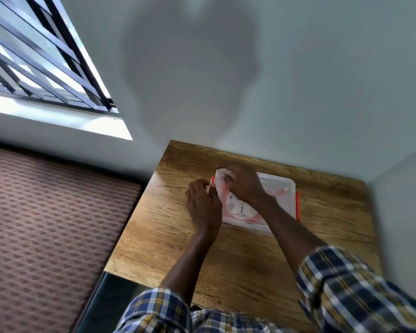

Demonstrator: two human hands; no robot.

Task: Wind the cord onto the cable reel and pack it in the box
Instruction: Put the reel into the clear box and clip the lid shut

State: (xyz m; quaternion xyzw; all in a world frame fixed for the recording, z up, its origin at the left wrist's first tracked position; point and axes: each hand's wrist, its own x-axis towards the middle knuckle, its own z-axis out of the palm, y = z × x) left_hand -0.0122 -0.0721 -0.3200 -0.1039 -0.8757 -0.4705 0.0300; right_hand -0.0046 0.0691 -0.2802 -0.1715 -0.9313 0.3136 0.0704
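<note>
The table (262,251) is brown wood with darker grain streaks. The box (282,188) is translucent white with an orange-red latch (297,207); the cable reel (238,209) seen through it looks white and pinkish red. The sleeves (360,289) are plaid in navy, white and yellow. A brown quilted surface (46,236) shows a diamond pattern; the wall (298,80) is pale grey-green.

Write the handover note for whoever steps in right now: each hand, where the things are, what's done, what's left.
Left hand: at the box's left end, fingers on the orange latch; grip unclear.
Right hand: on top of the lid, pressing near the left corner.
Box: clear plastic, on the wooden table; right latch looks down.
Done: red-and-white cable reel is inside the box, lid on.
Left: close the left latch. Image is blurry; check both latches.
</note>
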